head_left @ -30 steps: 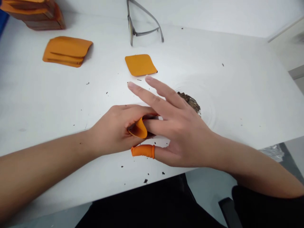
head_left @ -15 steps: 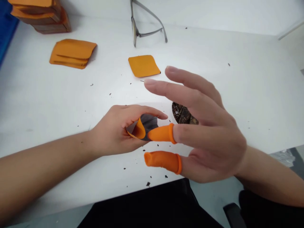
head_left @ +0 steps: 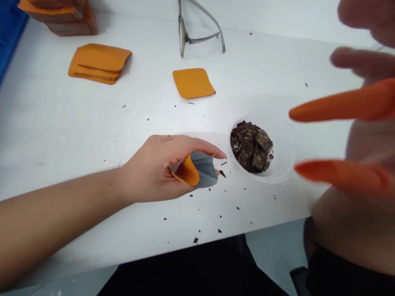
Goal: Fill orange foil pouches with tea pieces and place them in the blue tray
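Note:
My left hand (head_left: 166, 168) is wrapped round a small orange pouch (head_left: 205, 169), whose grey-lined mouth gapes toward the right. At the right edge my right hand (head_left: 367, 123) holds nothing. Its fingers are spread, and two of them wear orange finger cots; the hand is partly out of view. Between the hands stands a clear round plastic tub (head_left: 282, 164). In it lie dark brown, flaky pressed pieces (head_left: 251, 148) that look like compressed tea.
One flat orange pouch (head_left: 194, 83) lies beyond my left hand. Farther left are a small pile of orange pouches (head_left: 98, 63) and stacked orange packs (head_left: 72, 20) beside a blue bin (head_left: 10, 33). Glasses (head_left: 202, 40) rest at the back. Dark crumbs dot the white table (head_left: 77, 135).
My right hand has pulled away from the pouch's mouth toward the right, uncovering the tub. My left hand keeps hold of the pouch, which now shows more of its open mouth.

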Motion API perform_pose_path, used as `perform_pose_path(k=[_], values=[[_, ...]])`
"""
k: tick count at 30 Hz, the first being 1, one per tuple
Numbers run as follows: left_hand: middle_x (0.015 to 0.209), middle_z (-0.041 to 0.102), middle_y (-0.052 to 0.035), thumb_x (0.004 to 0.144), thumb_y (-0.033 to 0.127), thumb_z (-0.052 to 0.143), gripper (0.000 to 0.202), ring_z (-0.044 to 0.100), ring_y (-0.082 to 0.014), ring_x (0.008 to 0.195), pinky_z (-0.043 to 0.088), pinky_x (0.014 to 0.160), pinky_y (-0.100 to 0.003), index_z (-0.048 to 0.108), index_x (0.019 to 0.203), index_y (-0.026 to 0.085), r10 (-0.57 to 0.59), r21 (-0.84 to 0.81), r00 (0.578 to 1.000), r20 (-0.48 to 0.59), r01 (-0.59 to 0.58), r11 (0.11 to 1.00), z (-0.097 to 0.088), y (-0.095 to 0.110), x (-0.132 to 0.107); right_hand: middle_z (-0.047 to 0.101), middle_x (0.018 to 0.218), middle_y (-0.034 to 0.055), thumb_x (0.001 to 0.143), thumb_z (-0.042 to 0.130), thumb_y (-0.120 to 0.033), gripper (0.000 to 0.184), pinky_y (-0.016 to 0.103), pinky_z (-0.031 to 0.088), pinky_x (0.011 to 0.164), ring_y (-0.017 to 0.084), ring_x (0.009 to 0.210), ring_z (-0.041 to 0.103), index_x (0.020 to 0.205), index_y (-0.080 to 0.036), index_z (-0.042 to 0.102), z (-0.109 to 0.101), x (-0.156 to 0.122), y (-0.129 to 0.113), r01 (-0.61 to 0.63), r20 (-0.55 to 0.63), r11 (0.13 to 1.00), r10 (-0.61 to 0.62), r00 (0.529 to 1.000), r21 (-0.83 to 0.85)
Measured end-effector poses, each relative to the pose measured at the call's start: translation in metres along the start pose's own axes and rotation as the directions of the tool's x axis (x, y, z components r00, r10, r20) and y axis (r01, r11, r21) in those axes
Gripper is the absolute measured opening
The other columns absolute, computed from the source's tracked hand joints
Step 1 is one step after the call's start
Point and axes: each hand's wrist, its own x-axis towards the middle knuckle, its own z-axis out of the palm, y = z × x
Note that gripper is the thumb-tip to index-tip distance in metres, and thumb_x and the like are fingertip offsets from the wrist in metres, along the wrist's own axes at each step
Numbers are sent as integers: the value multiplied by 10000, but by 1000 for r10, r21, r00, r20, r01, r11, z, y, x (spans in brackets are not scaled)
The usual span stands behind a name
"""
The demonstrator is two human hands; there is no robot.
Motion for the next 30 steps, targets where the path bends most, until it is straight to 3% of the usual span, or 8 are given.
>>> perform_pose_path(k=[6,11,13,18,21,24,26,30], values=[[828,775,65,837,265,773,268,719,-93,674,628,819,-213,716,1098,297,76,35,997,-8,-76,996,-1,-4,1,449,1607,-74,890,690,-510,353,638,367,1260,396,1590,221,1208,-359,721,10,-5,35,-25,-43,992,20,999,-126],[825,775,68,830,305,787,285,702,-94,636,631,768,-222,715,1105,312,59,52,998,-11,-58,997,-1,-4,0,302,1695,-78,781,769,-629,467,757,158,1257,486,1595,51,1157,-352,761,1,-23,74,-7,147,959,50,988,-282],[833,775,64,834,306,780,291,708,-97,652,622,734,-216,720,1119,311,49,48,999,-16,-48,998,-1,-4,0,275,1700,-110,756,812,-593,417,727,160,1269,474,1600,24,1099,-359,778,1,-25,79,-13,192,965,65,979,-262],[769,754,65,850,252,758,363,673,-80,602,589,649,-184,697,1206,273,1,17,1000,-3,-1,1000,-2,-4,-1,389,1650,-91,764,829,-487,315,645,254,1275,435,1604,106,1022,-316,771,11,-21,73,11,211,985,25,977,-170],[780,761,56,848,227,757,397,654,-75,575,568,598,-176,682,1236,260,-16,-27,1000,21,16,999,-2,-4,-2,430,1629,-76,794,784,-446,268,668,297,1252,437,1591,173,1002,-283,740,11,-18,63,3,238,988,34,971,-154],[792,768,45,843,226,761,396,663,-80,595,563,601,-175,687,1231,253,-53,-39,998,29,54,998,-2,-3,-3,457,1610,-87,843,719,-393,179,705,349,1221,426,1583,219,975,-272,712,3,-13,47,-74,301,985,119,946,-158],[788,768,45,834,222,769,397,667,-82,611,557,604,-173,694,1223,254,-89,-29,996,25,89,996,-2,-2,-3,483,1589,-102,892,657,-330,82,657,373,1233,375,1592,229,942,-281,700,-6,-11,36,-125,322,978,174,930,-167],[780,765,48,832,227,772,382,664,-84,615,560,622,-182,708,1207,267,-113,-23,994,11,113,993,-2,2,-2,557,1523,-111,928,605,-279,104,579,430,1225,307,1570,312,933,-311,703,-22,-11,28,-164,322,972,211,923,-168]])
